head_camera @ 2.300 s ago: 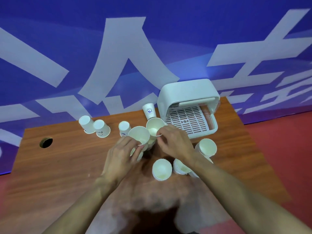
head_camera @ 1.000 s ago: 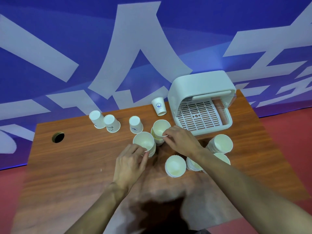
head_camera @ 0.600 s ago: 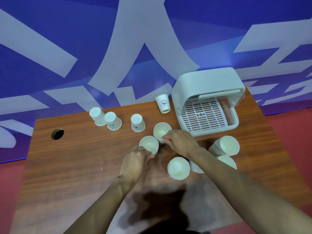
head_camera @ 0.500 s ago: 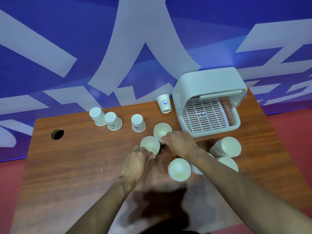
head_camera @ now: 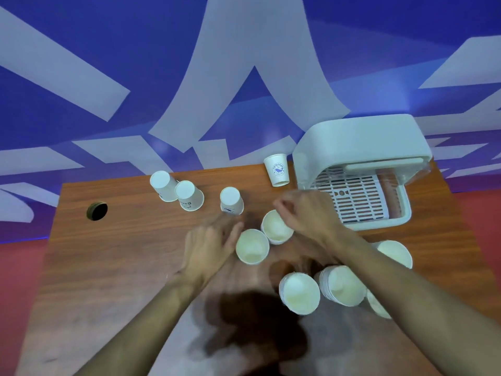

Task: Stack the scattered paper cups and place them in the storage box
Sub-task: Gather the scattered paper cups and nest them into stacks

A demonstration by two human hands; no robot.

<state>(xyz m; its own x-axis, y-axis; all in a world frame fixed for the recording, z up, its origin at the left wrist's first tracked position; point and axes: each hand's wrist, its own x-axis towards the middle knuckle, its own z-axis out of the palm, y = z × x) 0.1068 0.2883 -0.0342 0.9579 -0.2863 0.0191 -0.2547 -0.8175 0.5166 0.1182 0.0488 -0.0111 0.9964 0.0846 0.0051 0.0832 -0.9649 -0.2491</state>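
Note:
Two upright paper cups stand side by side mid-table, the nearer cup and the farther cup. My left hand, blurred, lies just left of the nearer cup with fingers stretched out and holds nothing. My right hand hovers over the farther cup's right side, fingers loosely curled past its rim, pinching nothing I can see. The white storage box stands open at the back right, showing its grid tray.
Three upside-down cups stand at the back left. A logo cup stands beside the box. Cup stacks sit under my right forearm. The wooden table has a cable hole.
Both hands set their cups down on the table and came off them. My left hand opened and slid left; my right hand lifted toward the box.

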